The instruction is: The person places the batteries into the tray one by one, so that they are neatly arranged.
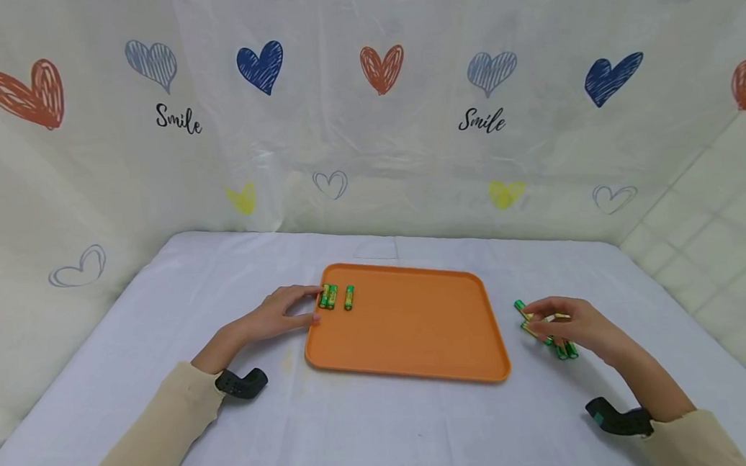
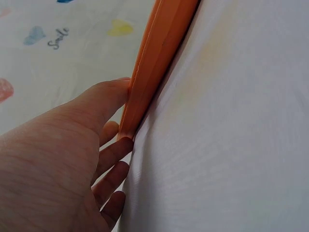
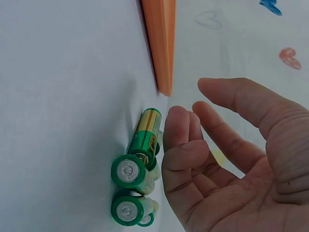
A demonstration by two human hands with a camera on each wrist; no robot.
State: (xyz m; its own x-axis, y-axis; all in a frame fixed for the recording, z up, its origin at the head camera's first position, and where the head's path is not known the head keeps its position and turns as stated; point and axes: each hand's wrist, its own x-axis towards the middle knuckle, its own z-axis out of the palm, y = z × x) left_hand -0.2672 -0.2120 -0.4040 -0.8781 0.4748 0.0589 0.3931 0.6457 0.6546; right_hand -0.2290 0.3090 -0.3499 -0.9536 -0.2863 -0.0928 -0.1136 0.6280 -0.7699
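Note:
An orange rectangular tray (image 1: 412, 324) lies on the table. Along its upper left edge, two green-and-gold batteries (image 1: 332, 297) sit side by side, and a single battery (image 1: 349, 297) is a little to their right. My left hand (image 1: 273, 316) touches the tray's left rim, fingers and thumb extended; the left wrist view shows the thumb against the rim. Right of the tray, my right hand (image 1: 570, 322) hovers over a loose group of several batteries (image 1: 571, 350). In the right wrist view its fingers bend loosely beside the batteries (image 3: 128, 171), with nothing between them and the thumb.
A white cloth (image 1: 387, 434) covers the table. Behind it hangs a pale sheet (image 1: 366, 139) printed with hearts and "Smile". A black wrist device sits on each forearm: left device (image 1: 243, 383), right device (image 1: 620, 418).

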